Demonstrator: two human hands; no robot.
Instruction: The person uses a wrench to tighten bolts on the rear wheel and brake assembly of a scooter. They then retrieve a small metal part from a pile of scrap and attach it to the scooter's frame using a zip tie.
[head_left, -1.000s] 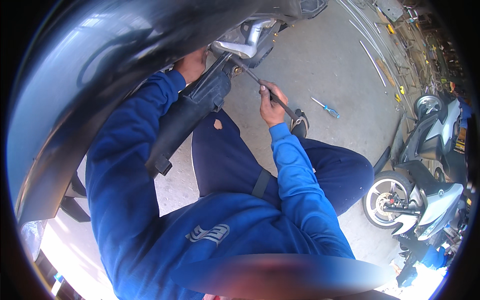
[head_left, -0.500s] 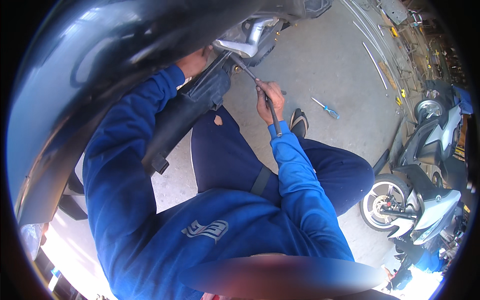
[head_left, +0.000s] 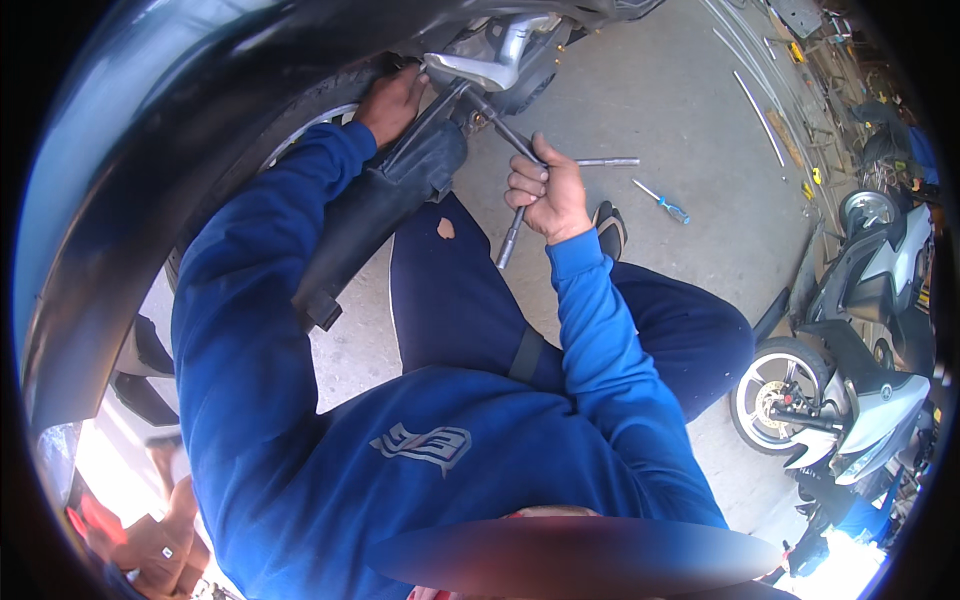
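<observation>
A Y-shaped three-way socket wrench [head_left: 513,233] is in my right hand [head_left: 553,190]. My fingers wrap round its hub. One wrench arm slants up left to a spot just under the silver footrest bracket [head_left: 475,70] of a motorcycle; its tip meets the part there, and the fastener is hidden. The other two arms point right and down. My left hand [head_left: 393,104] reaches in between the wheel and the long black exhaust muffler [head_left: 365,230]. Its fingers are bent together at the bracket's left end, and what they grip there is hidden.
The motorcycle's dark glossy bodywork [head_left: 150,150] curves over the upper left. A blue-handled screwdriver [head_left: 662,203] lies on the concrete floor beside my sandalled foot. Metal rods [head_left: 760,118] lie farther right. Silver scooters [head_left: 860,420] stand at right. Someone is partly visible at lower left.
The wrench has turned about its slanted arm, so its other two arms now stick out right and down. My right hand has rolled over on the hub. A person has appeared at lower left.
</observation>
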